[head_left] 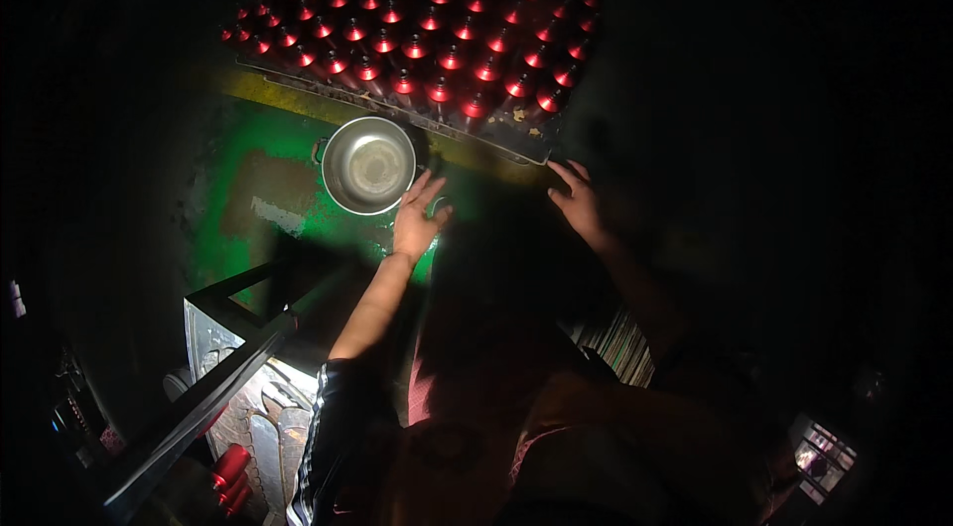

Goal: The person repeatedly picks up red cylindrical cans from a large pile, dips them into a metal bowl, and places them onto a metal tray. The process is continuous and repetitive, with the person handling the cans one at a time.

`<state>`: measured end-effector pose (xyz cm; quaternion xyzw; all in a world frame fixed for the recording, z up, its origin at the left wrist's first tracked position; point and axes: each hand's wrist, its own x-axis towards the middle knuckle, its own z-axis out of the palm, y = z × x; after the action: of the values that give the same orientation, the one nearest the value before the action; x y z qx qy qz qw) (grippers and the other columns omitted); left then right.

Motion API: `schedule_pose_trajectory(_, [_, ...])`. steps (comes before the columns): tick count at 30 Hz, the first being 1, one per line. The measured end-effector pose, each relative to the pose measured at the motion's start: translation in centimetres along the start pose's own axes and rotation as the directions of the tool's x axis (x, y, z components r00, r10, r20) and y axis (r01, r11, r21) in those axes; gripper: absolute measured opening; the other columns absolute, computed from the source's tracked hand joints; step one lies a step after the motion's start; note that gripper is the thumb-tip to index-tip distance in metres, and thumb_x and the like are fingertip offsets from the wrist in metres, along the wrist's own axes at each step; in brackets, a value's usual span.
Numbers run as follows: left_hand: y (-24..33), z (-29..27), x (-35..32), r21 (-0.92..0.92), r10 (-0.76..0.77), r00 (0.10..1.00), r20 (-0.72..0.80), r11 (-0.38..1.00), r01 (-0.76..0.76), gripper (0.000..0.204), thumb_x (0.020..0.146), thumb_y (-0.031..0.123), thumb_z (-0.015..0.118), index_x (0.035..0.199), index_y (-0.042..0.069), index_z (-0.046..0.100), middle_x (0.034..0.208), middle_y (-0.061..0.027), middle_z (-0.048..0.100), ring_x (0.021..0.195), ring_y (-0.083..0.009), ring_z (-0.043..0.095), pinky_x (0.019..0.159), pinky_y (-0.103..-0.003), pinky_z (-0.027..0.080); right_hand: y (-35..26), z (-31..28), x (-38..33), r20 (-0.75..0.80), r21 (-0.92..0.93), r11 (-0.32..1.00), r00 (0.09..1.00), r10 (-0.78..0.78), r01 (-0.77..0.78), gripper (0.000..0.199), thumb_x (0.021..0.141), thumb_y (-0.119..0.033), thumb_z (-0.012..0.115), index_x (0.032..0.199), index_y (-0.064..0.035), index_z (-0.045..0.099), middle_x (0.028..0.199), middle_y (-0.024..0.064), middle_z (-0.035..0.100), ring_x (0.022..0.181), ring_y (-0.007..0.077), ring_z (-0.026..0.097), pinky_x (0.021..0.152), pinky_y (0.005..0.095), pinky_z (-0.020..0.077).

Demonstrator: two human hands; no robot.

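Note:
A round metal pot with side handles stands on the green floor, with a pale, dull patch on its bottom. My left hand reaches to the pot's right side, fingers apart. Its fingertips are at the rim, and I cannot tell whether they touch. Fingers spread, my right hand is at the near right corner of a dark tray; contact there is unclear. Rows of shiny red bottle-shaped pieces with narrow dark tips stand upright on this tray. Neither hand holds anything.
A yellow stripe runs along the floor beside the tray. At lower left is a metal frame with flat grey pieces and several red cylinders. Slatted material lies below my right forearm. Deep shadow covers the surroundings.

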<state>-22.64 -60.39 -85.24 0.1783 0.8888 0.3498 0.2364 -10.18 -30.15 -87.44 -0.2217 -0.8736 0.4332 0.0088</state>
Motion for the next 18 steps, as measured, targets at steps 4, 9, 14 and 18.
schedule_pose_trajectory(4, [-3.4, 4.0, 16.2, 0.239, 0.194, 0.972, 0.133, 0.945, -0.221, 0.067, 0.075, 0.020, 0.078, 0.138, 0.027, 0.057, 0.160, -0.0136, 0.027, 0.141, -0.0368, 0.034, 0.114, -0.042, 0.035, 5.6, 3.1, 9.8, -0.005, -0.199, 0.978, 0.998, 0.068, -0.068, 0.065, 0.079, -0.023, 0.077, 0.140, -0.0312, 0.054, 0.153, 0.0195, 0.034, 0.134, 0.0407, 0.038, 0.110, 0.0493, 0.0355])
schedule_pose_trajectory(9, [-5.1, 11.3, 27.2, 0.282, 0.258, 0.963, 0.084, 0.920, -0.271, 0.060, 0.074, 0.014, 0.079, 0.128, 0.031, 0.063, 0.160, -0.0118, 0.022, 0.143, -0.0419, 0.027, 0.113, -0.049, 0.034, 13.8, 8.7, 21.9, -0.119, -0.375, 0.924, 0.985, -0.122, 0.069, 0.068, 0.077, -0.025, 0.079, 0.140, -0.0318, 0.055, 0.156, 0.0222, 0.027, 0.136, 0.0420, 0.035, 0.110, 0.0531, 0.0333])
schedule_pose_trajectory(14, [-5.6, 16.2, 30.9, 0.192, 0.225, 0.965, -0.133, 0.961, -0.198, 0.049, 0.069, 0.012, 0.080, 0.114, 0.028, 0.073, 0.157, -0.0062, 0.031, 0.142, -0.0433, 0.027, 0.114, -0.049, 0.034, 19.2, 11.4, 26.6, -0.141, -0.288, 0.948, 0.973, -0.182, 0.136, 0.059, 0.074, -0.023, 0.081, 0.130, -0.0296, 0.063, 0.149, 0.0174, 0.036, 0.134, 0.0369, 0.039, 0.108, 0.0473, 0.0372])
schedule_pose_trajectory(18, [-5.3, 17.5, 31.8, 0.256, 0.295, 0.926, -0.236, 0.938, -0.233, 0.043, 0.066, 0.014, 0.079, 0.104, 0.033, 0.076, 0.140, -0.0071, 0.049, 0.125, -0.0388, 0.047, 0.103, -0.049, 0.043, 20.5, 11.1, 26.8, -0.195, -0.185, 0.971, 0.962, -0.190, 0.154, 0.053, 0.072, -0.018, 0.083, 0.122, -0.0280, 0.069, 0.142, 0.0139, 0.043, 0.130, 0.0342, 0.043, 0.108, 0.0441, 0.0381])
